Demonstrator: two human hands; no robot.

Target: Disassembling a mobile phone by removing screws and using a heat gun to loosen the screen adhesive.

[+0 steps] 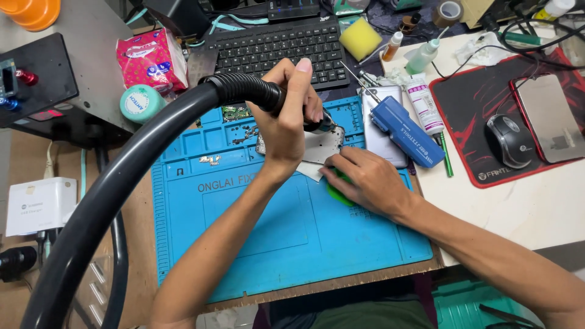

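Fingers of the left hand (286,116) are wrapped around a black hose nozzle (256,94), its tip held over a metal phone frame (323,143) on the blue mat (256,225). A green pad (336,192) beside the frame is pressed down under the right hand (365,180).

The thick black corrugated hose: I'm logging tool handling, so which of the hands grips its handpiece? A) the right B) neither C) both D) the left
D: the left hand wraps the thick black corrugated hose handpiece, while the right hand presses a green object on the blue silicone work mat.
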